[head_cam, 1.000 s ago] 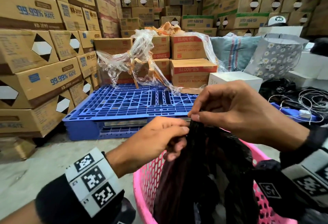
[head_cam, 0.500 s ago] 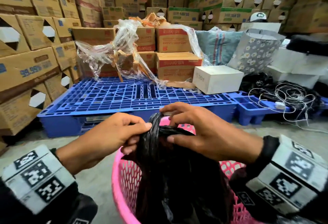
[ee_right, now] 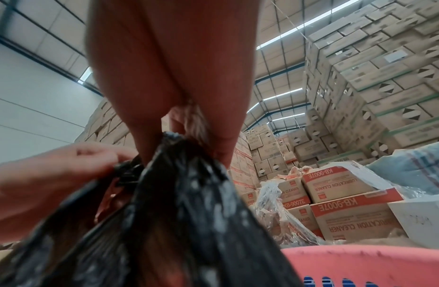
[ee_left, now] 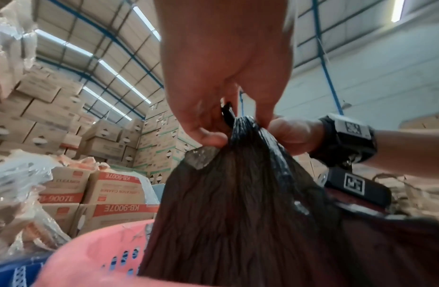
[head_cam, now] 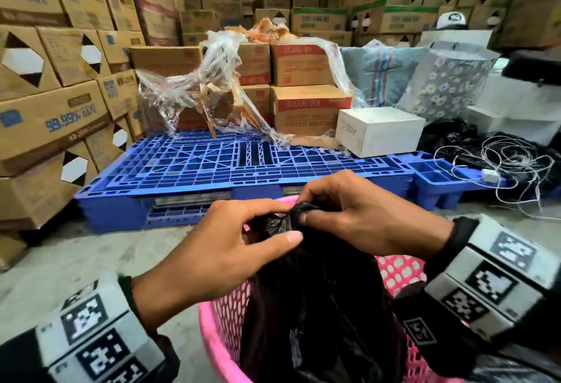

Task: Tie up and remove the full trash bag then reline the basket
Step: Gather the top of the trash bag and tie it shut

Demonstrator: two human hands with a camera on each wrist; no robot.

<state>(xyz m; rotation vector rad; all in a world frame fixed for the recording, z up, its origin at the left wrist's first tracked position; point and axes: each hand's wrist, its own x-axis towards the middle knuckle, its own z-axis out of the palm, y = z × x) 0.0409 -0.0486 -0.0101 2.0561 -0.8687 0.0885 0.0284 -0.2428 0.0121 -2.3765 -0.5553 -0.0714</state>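
A black trash bag (head_cam: pixel 318 306) stands in a pink mesh basket (head_cam: pixel 224 331) at the bottom centre of the head view. Its top is gathered into a twisted neck (head_cam: pixel 285 220). My left hand (head_cam: pixel 230 249) pinches the neck from the left, thumb and forefinger curled on the plastic. My right hand (head_cam: pixel 355 215) grips the neck's tip from the right. In the left wrist view the left hand (ee_left: pixel 221 124) pinches the bunched bag (ee_left: pixel 238 203) above the basket rim (ee_left: pixel 95 250). The right wrist view shows the right hand (ee_right: pixel 186 134) holding the bag top (ee_right: pixel 164 213), with the basket rim (ee_right: pixel 361 258) below.
A blue plastic pallet (head_cam: pixel 230 164) lies on the concrete floor just beyond the basket, carrying red-labelled cartons (head_cam: pixel 309 109), torn clear wrap (head_cam: pixel 194 85) and a white box (head_cam: pixel 379 130). Stacked cartons (head_cam: pixel 51 109) wall the left and back. Tangled white cord (head_cam: pixel 510 164) lies at right.
The view has tilted down and both hands have sunk closer to the basket. The bag's loose top has been drawn into a tighter, shorter twist between the two hands.
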